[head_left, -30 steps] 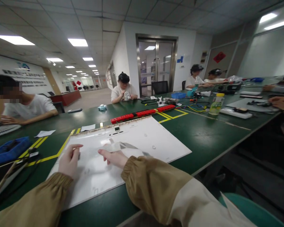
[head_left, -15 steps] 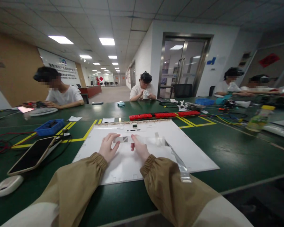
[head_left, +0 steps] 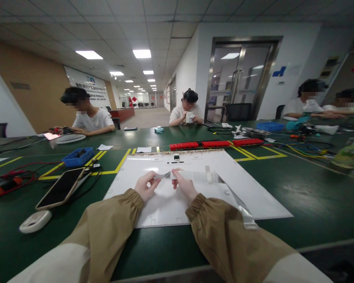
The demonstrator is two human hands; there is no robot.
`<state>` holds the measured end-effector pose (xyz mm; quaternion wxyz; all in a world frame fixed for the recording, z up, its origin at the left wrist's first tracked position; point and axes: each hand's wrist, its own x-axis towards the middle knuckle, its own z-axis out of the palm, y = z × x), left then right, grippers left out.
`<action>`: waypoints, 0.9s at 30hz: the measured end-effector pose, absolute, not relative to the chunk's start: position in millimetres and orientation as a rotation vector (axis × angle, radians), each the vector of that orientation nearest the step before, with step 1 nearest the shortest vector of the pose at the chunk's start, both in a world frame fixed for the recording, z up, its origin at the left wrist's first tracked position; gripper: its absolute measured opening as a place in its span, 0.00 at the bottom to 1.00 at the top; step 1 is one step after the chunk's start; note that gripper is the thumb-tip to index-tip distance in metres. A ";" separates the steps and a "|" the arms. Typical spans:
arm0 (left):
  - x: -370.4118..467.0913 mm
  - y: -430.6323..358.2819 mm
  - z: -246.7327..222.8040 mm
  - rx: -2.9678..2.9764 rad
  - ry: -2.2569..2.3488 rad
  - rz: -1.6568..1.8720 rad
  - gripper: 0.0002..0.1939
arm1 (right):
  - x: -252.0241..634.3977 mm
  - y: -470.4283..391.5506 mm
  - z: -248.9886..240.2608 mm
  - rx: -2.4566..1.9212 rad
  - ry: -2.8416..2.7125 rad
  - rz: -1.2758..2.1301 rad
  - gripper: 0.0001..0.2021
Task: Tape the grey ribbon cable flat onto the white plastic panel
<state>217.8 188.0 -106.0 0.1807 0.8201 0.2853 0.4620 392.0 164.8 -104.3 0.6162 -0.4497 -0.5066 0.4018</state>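
A large white sheet [head_left: 253, 200] lies flat on the green table [head_left: 306, 192] in front of me. My left hand [head_left: 146, 186] pinches the left end of a long clear strip [head_left: 194, 176] just above the sheet. My right hand [head_left: 183, 186] grips the same strip right beside it. The strip runs to the right and trails off over the sheet's near right edge, ending in a clear tail [head_left: 244, 212]. A few small dark parts [head_left: 175, 161] sit near the sheet's far edge. Both sleeves are tan.
A phone [head_left: 60, 188], a white oval device [head_left: 35, 221], a blue tray [head_left: 77, 156] and red cables [head_left: 8, 181] lie left of the sheet. A red bar [head_left: 215, 144] sits beyond it. A bottle [head_left: 351, 151] stands far right. Other people sit along the table's far side.
The view swung left and settled on the sheet. My hands came together on the strip and lifted its left end slightly off the sheet.
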 end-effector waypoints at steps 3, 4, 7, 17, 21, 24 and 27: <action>218.7 184.3 -104.5 2.412 0.743 1.306 0.09 | 391.6 168.2 -107.3 -1.038 -1.187 0.947 0.17; 218.5 183.9 -104.3 2.427 0.732 1.307 0.09 | 391.4 169.1 -108.1 -1.040 -1.193 0.954 0.18; 217.3 183.2 -104.2 2.480 0.707 1.320 0.09 | 391.2 169.4 -108.9 -1.047 -1.221 0.979 0.18; 215.3 177.8 -102.2 2.823 0.547 1.140 0.19 | 391.9 164.4 -102.7 -1.047 -1.250 0.916 0.20; 215.8 179.0 -103.1 2.869 0.511 1.135 0.21 | 392.1 163.7 -102.8 -1.042 -1.247 0.917 0.20; 216.6 179.7 -103.5 2.890 0.484 1.130 0.23 | 392.0 161.5 -102.3 -1.044 -1.244 0.907 0.20; 216.6 180.5 -103.6 2.914 0.477 1.112 0.24 | 391.7 159.4 -101.2 -1.040 -1.250 0.904 0.19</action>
